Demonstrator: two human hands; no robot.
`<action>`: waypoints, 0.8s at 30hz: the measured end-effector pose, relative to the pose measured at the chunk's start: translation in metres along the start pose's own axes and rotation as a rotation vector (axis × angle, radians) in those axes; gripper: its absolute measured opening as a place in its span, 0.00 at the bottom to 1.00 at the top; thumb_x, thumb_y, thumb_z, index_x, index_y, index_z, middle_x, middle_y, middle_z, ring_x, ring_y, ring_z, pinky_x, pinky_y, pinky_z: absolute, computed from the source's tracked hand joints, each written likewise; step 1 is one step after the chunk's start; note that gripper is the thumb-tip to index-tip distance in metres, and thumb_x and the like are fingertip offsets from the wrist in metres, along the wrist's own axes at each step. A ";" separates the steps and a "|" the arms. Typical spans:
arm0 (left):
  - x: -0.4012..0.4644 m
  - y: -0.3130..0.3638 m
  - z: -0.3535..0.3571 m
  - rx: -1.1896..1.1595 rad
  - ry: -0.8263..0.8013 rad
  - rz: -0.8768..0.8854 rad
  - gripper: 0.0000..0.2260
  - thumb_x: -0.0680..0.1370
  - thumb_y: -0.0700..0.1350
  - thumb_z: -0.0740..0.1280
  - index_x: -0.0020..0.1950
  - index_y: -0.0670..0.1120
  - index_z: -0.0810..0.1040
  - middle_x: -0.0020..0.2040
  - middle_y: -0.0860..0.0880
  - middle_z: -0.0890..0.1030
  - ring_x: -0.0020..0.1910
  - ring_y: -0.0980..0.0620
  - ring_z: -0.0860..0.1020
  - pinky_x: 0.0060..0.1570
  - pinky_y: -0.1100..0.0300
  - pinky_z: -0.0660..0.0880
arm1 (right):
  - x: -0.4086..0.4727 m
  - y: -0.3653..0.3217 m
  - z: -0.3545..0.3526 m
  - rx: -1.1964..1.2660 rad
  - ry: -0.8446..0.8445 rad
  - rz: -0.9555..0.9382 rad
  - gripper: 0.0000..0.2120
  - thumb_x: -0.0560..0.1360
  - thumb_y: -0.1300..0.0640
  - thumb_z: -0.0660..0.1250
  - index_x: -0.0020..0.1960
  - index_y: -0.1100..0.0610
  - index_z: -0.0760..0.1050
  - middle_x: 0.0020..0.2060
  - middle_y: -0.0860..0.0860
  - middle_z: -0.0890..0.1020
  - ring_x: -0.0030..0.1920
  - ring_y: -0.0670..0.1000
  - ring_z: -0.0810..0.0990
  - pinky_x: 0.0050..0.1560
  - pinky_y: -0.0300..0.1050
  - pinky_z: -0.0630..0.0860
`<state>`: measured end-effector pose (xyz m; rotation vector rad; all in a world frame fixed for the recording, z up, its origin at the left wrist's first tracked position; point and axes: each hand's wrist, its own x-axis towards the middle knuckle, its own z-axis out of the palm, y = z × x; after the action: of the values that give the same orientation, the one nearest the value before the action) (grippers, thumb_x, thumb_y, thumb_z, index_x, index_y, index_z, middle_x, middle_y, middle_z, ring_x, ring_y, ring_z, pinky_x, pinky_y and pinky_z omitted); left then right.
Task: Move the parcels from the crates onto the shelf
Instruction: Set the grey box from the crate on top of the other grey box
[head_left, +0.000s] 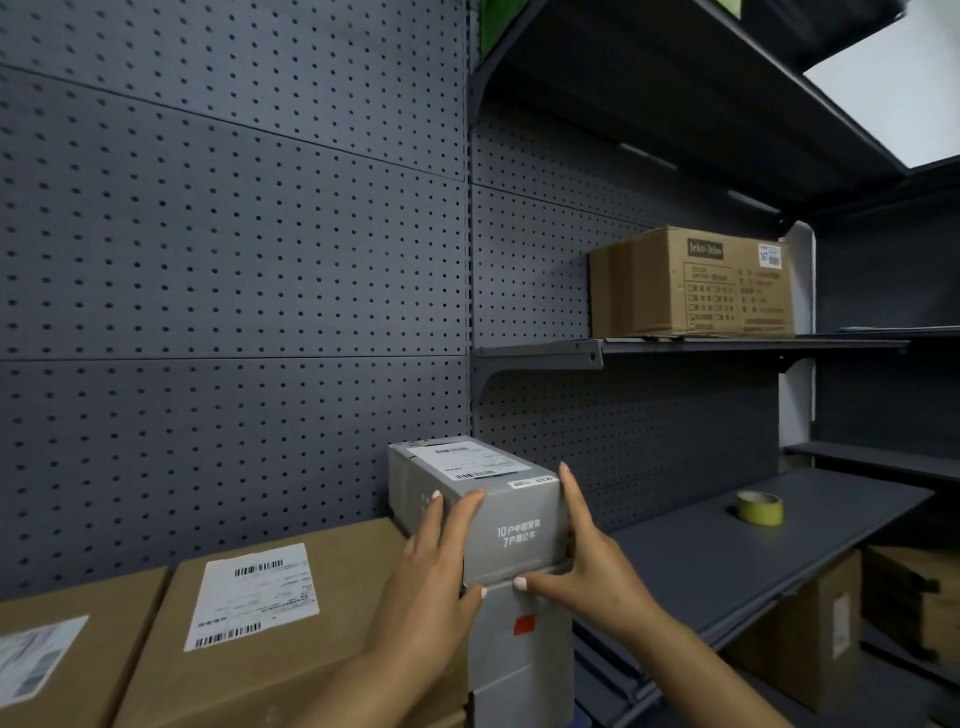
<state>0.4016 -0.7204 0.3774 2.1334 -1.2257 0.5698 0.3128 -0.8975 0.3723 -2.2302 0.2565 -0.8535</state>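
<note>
Back wall: dark grey pegboard (234, 260) fills the left and centre of the view
Shelves: dark metal shelf (727, 561) runs along the right at about hand level, with a higher shelf (753, 345) above it and another overhead
Brown boxes: two large cardboard boxes lie at lower left, the nearer one (270, 623) with a white barcode label on top, the other (62, 665) cut off by the frame edge
Upper box: printed cardboard box (691, 283) stands on the higher shelf against the pegboard
Lower right: more cardboard boxes (810, 629) sit under the hand-level shelf
Grey parcel: small grey box (483, 499) with a white shipping label on top, held up in front of the pegboard, over a second pale grey box (519, 654) with a red mark
Left hand (436, 551): fingers wrapped on the grey parcel's left side, thumb under its front edge
Right hand (587, 556): clamped on the parcel's right side, thumb under the front edge
Tape: yellow tape roll (760, 508) lies flat on the hand-level shelf, well apart from the parcel
</note>
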 end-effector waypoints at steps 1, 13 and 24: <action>0.000 0.001 0.000 0.001 0.007 -0.003 0.39 0.77 0.47 0.68 0.73 0.66 0.42 0.78 0.52 0.45 0.74 0.49 0.57 0.66 0.60 0.63 | -0.001 0.000 0.000 -0.004 0.009 0.001 0.60 0.63 0.46 0.79 0.70 0.27 0.33 0.68 0.39 0.69 0.65 0.44 0.71 0.60 0.44 0.75; -0.002 0.024 0.001 0.280 -0.017 -0.090 0.41 0.78 0.39 0.64 0.74 0.57 0.34 0.77 0.45 0.46 0.56 0.44 0.77 0.49 0.58 0.73 | -0.004 -0.002 -0.003 -0.169 0.023 -0.017 0.62 0.65 0.42 0.76 0.71 0.35 0.25 0.68 0.47 0.71 0.64 0.48 0.73 0.58 0.41 0.74; -0.013 0.025 -0.005 0.378 0.007 -0.037 0.44 0.79 0.46 0.63 0.71 0.60 0.25 0.78 0.49 0.47 0.65 0.47 0.70 0.57 0.54 0.71 | -0.013 0.000 -0.009 -0.185 0.014 -0.027 0.60 0.67 0.40 0.74 0.71 0.37 0.24 0.73 0.47 0.63 0.70 0.48 0.66 0.65 0.45 0.69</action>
<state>0.3729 -0.7188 0.3808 2.4542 -1.1423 0.8479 0.2972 -0.8975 0.3707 -2.4041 0.3244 -0.8915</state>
